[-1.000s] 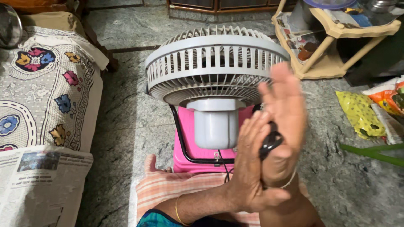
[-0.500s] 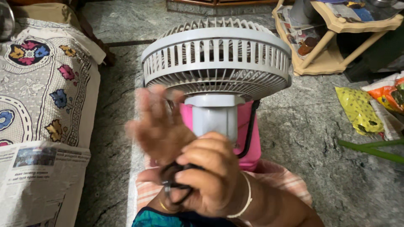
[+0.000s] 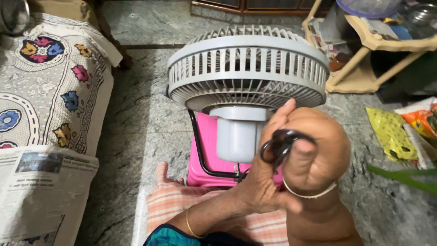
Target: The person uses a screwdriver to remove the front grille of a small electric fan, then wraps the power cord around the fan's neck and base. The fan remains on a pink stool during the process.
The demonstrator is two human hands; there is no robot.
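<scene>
A grey table fan [image 3: 246,68] stands tilted on a pink base [image 3: 205,155] with a black wire stand, right in front of me. My right hand [image 3: 316,155] is a closed fist raised in front of the fan's motor housing [image 3: 236,136], a white bangle on its wrist. Loops of a black cord [image 3: 276,145] lie coiled against that fist. My left hand [image 3: 259,187], with a gold bangle on the arm, pinches these loops from the left. The cord runs down toward the fan's base.
A bed with a floral cover [image 3: 50,91] and a newspaper [image 3: 36,191] lie at the left. A wooden rack [image 3: 378,45] stands at the back right, with a yellow packet [image 3: 391,132] on the stone floor beneath. A striped cloth [image 3: 182,205] covers my lap.
Both hands have moved up and to the right with the cord. My right hand has closed from a flat palm into a fist, and the loops now sit against it.
</scene>
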